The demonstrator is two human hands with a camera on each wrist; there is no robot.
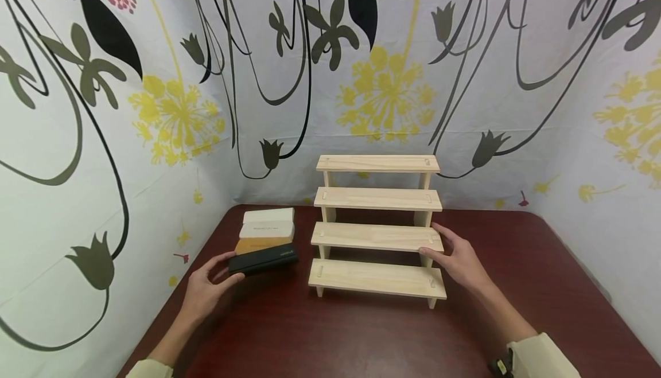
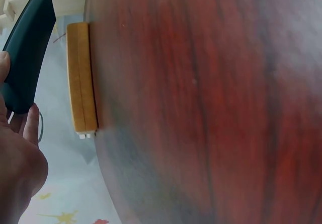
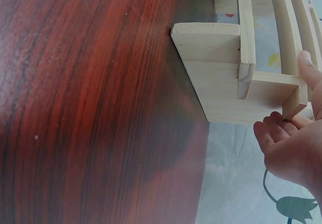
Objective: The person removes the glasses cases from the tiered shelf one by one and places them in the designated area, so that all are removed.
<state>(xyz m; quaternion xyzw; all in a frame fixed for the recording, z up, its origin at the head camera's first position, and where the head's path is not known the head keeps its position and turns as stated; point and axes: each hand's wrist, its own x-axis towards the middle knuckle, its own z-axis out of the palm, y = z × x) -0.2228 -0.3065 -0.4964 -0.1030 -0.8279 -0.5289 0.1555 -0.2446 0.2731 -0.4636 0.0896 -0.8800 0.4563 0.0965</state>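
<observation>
A long dark green case, shaped like a glasses case, is held by my left hand between thumb and fingers at its left end. In the left wrist view the dark case is raised above the table. Just behind it lies a tan case, with white cases behind that. My right hand grips the right end of a pale wooden stepped stand. Its thumb lies on the second board from the bottom, and the other fingers curl round the board's end from beneath in the right wrist view.
The stand's several boards rise in steps toward the back of the dark red wooden table. Patterned cloth with flowers hangs behind the table and along both sides.
</observation>
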